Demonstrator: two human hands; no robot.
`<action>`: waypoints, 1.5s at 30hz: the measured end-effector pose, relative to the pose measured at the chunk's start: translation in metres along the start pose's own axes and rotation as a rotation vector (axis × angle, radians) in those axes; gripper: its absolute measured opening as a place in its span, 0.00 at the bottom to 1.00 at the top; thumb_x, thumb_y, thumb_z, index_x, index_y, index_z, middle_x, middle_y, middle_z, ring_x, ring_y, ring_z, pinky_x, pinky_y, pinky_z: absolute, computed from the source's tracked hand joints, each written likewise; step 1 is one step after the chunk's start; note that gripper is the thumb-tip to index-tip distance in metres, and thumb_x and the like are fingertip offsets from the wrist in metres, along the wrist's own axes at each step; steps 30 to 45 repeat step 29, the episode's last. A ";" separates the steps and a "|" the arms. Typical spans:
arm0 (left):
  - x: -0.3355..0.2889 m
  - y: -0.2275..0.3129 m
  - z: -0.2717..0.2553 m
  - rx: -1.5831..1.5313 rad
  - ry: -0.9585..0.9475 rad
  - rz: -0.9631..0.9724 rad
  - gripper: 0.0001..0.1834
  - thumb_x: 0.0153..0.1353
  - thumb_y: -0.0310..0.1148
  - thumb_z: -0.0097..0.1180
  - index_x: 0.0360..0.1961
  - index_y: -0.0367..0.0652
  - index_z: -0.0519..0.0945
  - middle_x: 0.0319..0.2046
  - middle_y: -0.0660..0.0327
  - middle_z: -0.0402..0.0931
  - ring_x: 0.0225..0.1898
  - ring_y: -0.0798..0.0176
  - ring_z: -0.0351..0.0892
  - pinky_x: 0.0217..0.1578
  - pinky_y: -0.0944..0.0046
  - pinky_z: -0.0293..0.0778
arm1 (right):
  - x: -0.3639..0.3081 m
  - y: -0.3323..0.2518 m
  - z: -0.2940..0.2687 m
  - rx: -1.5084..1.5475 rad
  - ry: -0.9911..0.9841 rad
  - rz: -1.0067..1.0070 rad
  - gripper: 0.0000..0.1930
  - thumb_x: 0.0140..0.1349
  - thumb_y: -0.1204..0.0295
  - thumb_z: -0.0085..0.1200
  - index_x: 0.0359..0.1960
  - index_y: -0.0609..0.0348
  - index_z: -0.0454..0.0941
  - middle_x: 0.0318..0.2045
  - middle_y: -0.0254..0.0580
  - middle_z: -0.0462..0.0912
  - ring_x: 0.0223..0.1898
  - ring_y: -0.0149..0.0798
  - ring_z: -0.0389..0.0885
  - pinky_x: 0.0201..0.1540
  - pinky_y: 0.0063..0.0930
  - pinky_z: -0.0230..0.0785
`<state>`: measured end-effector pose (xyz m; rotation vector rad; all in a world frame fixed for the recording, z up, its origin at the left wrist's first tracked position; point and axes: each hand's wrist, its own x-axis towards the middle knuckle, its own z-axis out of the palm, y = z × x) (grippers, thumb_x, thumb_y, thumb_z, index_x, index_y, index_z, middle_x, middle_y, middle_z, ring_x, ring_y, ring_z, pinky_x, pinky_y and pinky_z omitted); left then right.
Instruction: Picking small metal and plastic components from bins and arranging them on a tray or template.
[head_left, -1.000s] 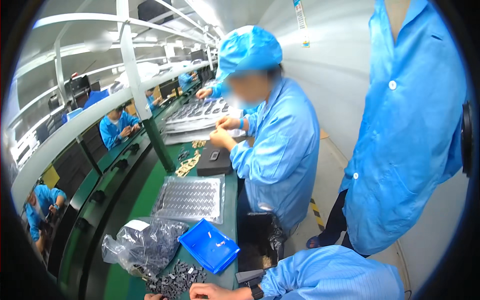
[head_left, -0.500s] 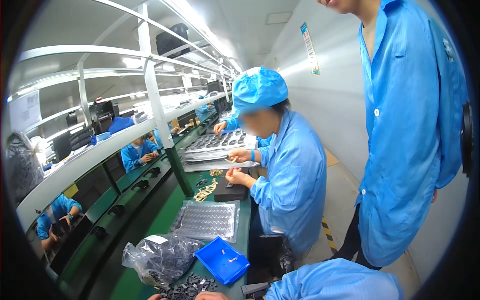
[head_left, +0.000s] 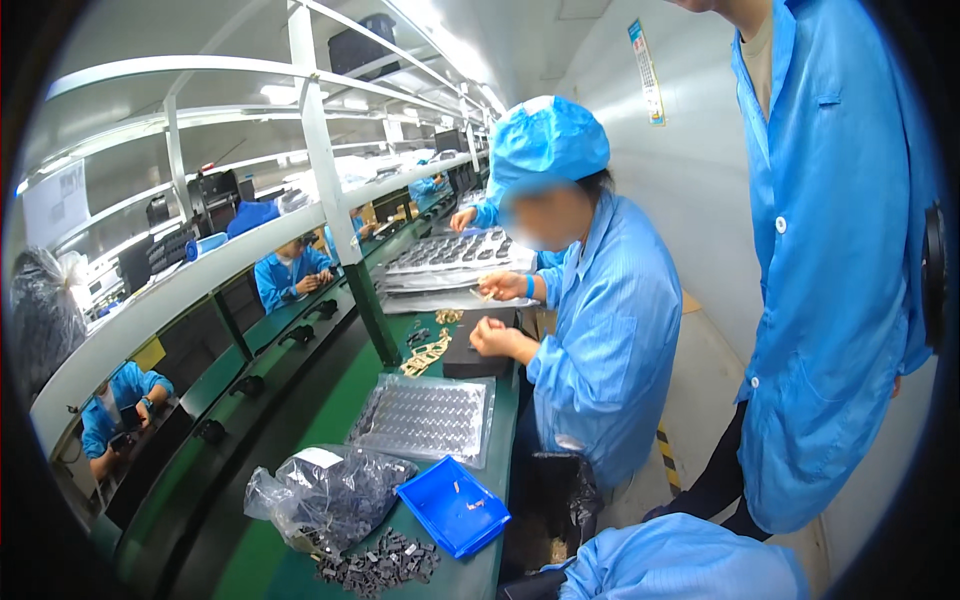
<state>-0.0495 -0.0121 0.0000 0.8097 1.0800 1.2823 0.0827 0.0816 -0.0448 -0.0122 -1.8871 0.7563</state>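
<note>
Neither of my hands is in the picture now; only a blue sleeve fills the lower right edge, and what is beyond its cuff is hidden. Nearest to that edge lies a loose pile of small dark grey plastic parts on the green bench. A clear plastic bag full of similar dark parts slumps behind the pile. To its right sits a shallow blue plastic tray with a few small light scraps in it. Farther back is a clear blister tray with rows of small parts.
A co-worker in a blue cap and coat sits at the bench, hands raised over a dark block. Gold-coloured pieces lie beside it. Another person stands at right. A black-lined bin stands below the bench edge; a conveyor runs left.
The view has shifted, so the scene sits a little farther right. Fingertips beside the pile at the lower edge have gone out of view. The co-worker's hands have moved slightly.
</note>
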 end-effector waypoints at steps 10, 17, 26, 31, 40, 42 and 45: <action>-0.032 -0.064 -0.003 0.097 0.291 0.055 0.15 0.49 0.17 0.55 0.40 0.33 0.79 0.36 0.56 0.79 0.35 0.65 0.78 0.36 0.69 0.73 | -0.006 -0.008 -0.024 -0.082 -0.334 -0.303 0.13 0.52 0.75 0.53 0.41 0.64 0.75 0.34 0.41 0.77 0.31 0.41 0.76 0.30 0.32 0.68; -0.058 -0.057 -0.029 -0.290 0.669 0.347 0.11 0.58 0.22 0.51 0.42 0.31 0.77 0.37 0.44 0.77 0.34 0.55 0.80 0.39 0.57 0.77 | 0.008 0.063 0.005 0.195 -0.204 0.478 0.11 0.51 0.73 0.60 0.35 0.65 0.75 0.34 0.42 0.76 0.35 0.36 0.76 0.40 0.28 0.68; -0.040 -0.064 -0.011 -0.374 0.463 0.285 0.12 0.57 0.22 0.53 0.44 0.32 0.76 0.37 0.46 0.77 0.32 0.59 0.78 0.36 0.64 0.74 | -0.006 0.011 0.024 1.050 -0.019 0.906 0.04 0.57 0.82 0.51 0.34 0.67 0.75 0.42 0.42 0.70 0.42 0.29 0.71 0.46 0.22 0.65; -0.025 -0.062 -0.002 -0.360 0.466 0.270 0.12 0.58 0.22 0.52 0.43 0.32 0.77 0.38 0.45 0.77 0.35 0.58 0.78 0.37 0.63 0.74 | -0.009 0.009 0.018 1.104 -0.005 0.957 0.04 0.57 0.82 0.51 0.34 0.66 0.75 0.44 0.43 0.70 0.44 0.33 0.72 0.49 0.25 0.67; -0.025 -0.062 -0.002 -0.360 0.466 0.270 0.12 0.58 0.22 0.52 0.43 0.32 0.77 0.38 0.45 0.77 0.35 0.58 0.78 0.37 0.63 0.74 | -0.009 0.009 0.018 1.104 -0.005 0.957 0.04 0.57 0.82 0.51 0.34 0.66 0.75 0.44 0.43 0.70 0.44 0.33 0.72 0.49 0.25 0.67; -0.025 -0.062 -0.002 -0.360 0.466 0.270 0.12 0.58 0.22 0.52 0.43 0.32 0.77 0.38 0.45 0.77 0.35 0.58 0.78 0.37 0.63 0.74 | -0.009 0.009 0.018 1.104 -0.005 0.957 0.04 0.57 0.82 0.51 0.34 0.66 0.75 0.44 0.43 0.70 0.44 0.33 0.72 0.49 0.25 0.67; -0.025 -0.062 -0.002 -0.360 0.466 0.270 0.12 0.58 0.22 0.52 0.43 0.32 0.77 0.38 0.45 0.77 0.35 0.58 0.78 0.37 0.63 0.74 | -0.009 0.009 0.018 1.104 -0.005 0.957 0.04 0.57 0.82 0.51 0.34 0.66 0.75 0.44 0.43 0.70 0.44 0.33 0.72 0.49 0.25 0.67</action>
